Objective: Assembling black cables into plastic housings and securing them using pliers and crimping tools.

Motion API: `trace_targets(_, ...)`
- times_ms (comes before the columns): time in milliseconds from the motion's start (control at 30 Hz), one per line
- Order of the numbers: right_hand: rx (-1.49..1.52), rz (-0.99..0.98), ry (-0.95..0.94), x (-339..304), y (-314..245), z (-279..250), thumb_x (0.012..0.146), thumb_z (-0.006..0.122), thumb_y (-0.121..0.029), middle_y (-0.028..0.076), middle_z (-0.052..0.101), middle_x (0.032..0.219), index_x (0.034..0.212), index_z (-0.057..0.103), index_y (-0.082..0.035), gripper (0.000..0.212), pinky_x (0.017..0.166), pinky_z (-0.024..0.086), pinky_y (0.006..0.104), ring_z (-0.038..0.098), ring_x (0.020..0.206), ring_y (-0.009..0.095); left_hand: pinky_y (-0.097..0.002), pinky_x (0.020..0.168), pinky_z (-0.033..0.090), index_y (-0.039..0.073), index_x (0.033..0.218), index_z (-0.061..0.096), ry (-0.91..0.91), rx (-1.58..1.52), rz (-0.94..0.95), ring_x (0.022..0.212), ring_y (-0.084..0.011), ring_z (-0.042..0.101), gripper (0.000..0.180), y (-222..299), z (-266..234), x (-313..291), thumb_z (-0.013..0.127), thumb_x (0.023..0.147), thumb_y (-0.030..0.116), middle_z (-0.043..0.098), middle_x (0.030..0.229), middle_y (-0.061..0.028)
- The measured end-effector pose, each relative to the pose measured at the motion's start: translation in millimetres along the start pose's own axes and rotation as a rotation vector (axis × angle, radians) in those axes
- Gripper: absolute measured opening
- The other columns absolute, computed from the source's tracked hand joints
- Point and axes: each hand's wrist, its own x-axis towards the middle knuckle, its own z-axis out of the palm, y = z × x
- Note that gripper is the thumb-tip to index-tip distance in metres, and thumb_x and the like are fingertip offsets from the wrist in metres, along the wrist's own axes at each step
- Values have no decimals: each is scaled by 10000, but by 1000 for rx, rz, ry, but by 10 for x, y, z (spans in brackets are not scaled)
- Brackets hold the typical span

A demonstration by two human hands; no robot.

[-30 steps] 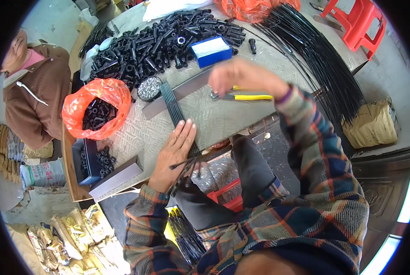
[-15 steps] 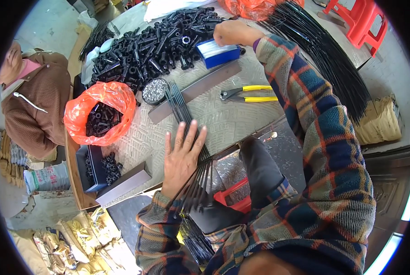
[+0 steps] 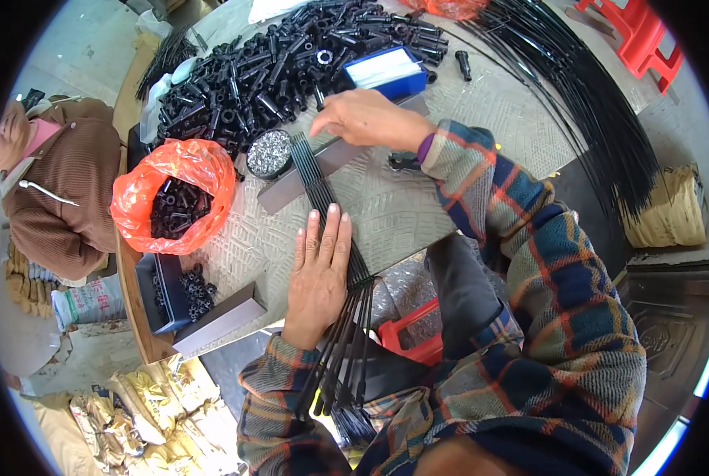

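Observation:
My left hand lies flat with its fingers stretched out, on the edge of a row of thin black rods. The rods' upper ends rest across a grey metal bar, and their lower ends fan out past the table edge over my lap. Just right of the upper tips, my right hand hovers with curled fingers; whatever is between them is too small to make out. Beyond it stands a blue box with a white top surface. Pliers are mostly hidden under my right sleeve.
A round dish of small silvery pieces sits left of the rods. Black tubular parts heap behind. An orange bag of black parts and a blue bin stand left. Long black rods lie right. A person sits left.
My right hand has come from the blue box leftward and nearer, toward the rod tips. My sleeve now covers most of the pliers. My left hand's fingers have drawn closer together.

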Motion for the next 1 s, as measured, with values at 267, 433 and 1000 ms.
trace_targets(267, -37, 19, 40, 42, 59, 49, 758, 578, -82, 71, 584, 803, 928, 657, -189, 216, 605, 467, 379, 598, 766, 292, -393, 1051, 248, -48, 1319, 291, 20, -144, -4, 1297, -361, 246, 543, -42, -26, 11, 440, 834, 147, 263, 1392, -206)
trace_targets(433, -56, 10, 59, 1, 75, 62, 744, 571, -65, 60, 583, 800, 930, 656, -199, 245, 588, 464, 375, 603, 747, 275, -405, 1047, 251, -79, 1308, 280, 39, -266, 15, 1291, -388, 240, 851, -2, -46, 46, 646, 704, 395, 259, 1376, -248)
trace_targets(1000, -96, -105, 193, 27, 13, 75, 803, 539, -119, 53, 553, 804, 883, 609, -153, 112, 570, 429, 393, 587, 694, 281, -473, 1053, 184, 11, 1318, 336, 8, -125, 10, 1303, -357, 229, 921, -30, -90, -4, 646, 639, 551, 270, 1401, -170)
